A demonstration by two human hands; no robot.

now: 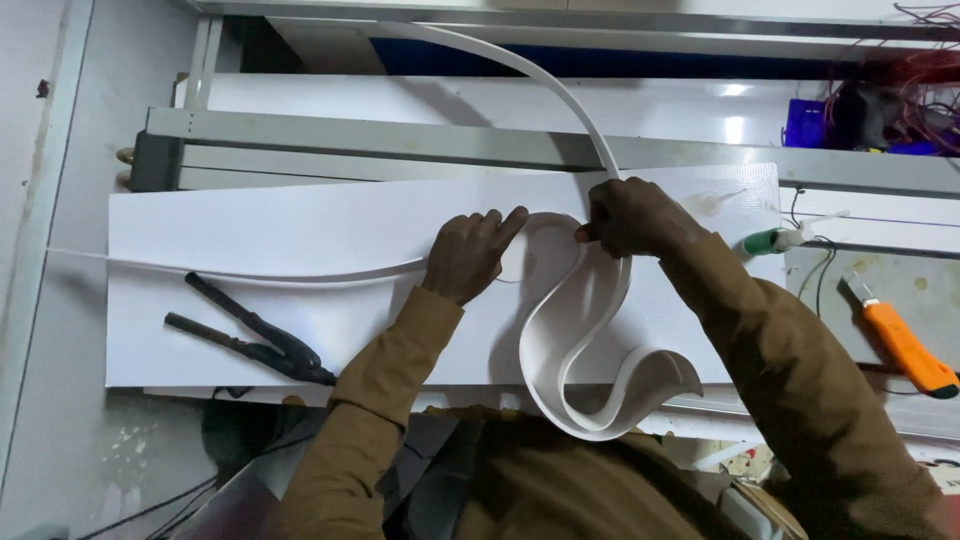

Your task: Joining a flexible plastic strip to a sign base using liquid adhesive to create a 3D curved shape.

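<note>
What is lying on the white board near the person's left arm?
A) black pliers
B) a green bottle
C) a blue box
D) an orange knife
A: the black pliers lie on the white board beside the left hand's sleeve; the orange knife sits off the board, far right.

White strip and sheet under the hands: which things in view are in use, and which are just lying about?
In use:
- left hand pressing on white sheet
- right hand gripping white strip

Lying about:
- black pliers
- orange utility knife
- green-and-white tube
- red wires
</note>
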